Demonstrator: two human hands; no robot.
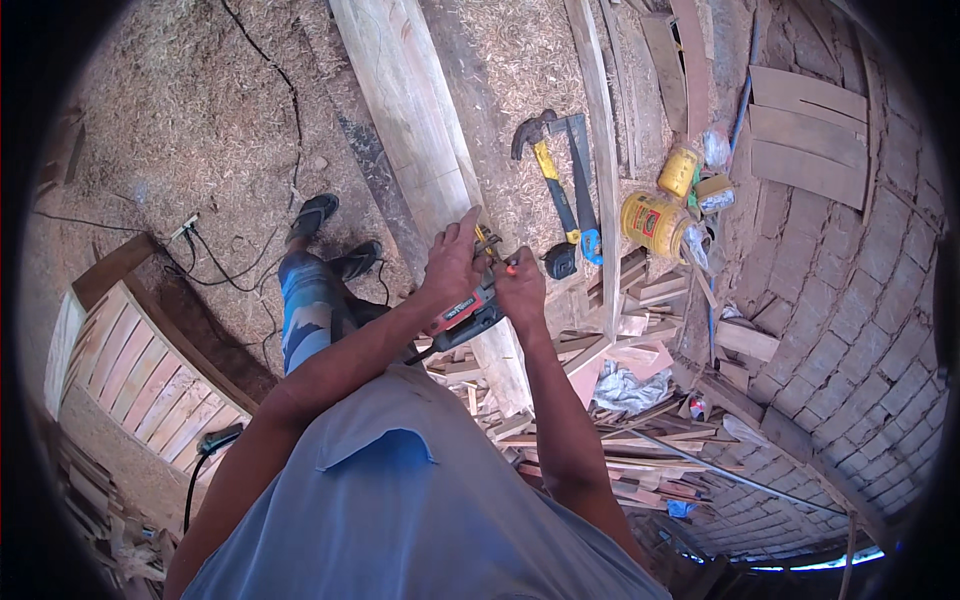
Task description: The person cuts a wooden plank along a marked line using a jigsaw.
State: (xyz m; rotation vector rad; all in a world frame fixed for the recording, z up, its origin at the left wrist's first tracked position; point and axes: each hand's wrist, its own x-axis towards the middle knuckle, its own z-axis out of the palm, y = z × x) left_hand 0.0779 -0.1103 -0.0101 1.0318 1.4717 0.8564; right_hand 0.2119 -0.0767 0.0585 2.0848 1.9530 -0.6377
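A red and black corded power tool [465, 312] lies over a long pale wooden plank [415, 120]. My left hand [455, 262] is closed at the tool's front end, beside a small yellow and metal part [487, 242]. Close against it, my right hand [522, 292] is a fist around a small thing with an orange-red tip [511, 269]. The rest of that thing is hidden by my fingers, so its kind does not show. Both hands are above the plank.
Right of the plank lie a claw hammer [548, 165], a handsaw [584, 190] and a tape measure [560, 261]. Yellow jars [655, 222] stand farther right. Scrap wood [640, 465] is piled near me. Cables [290, 90] cross the shavings-covered ground; a slatted wooden panel [150, 370] is left.
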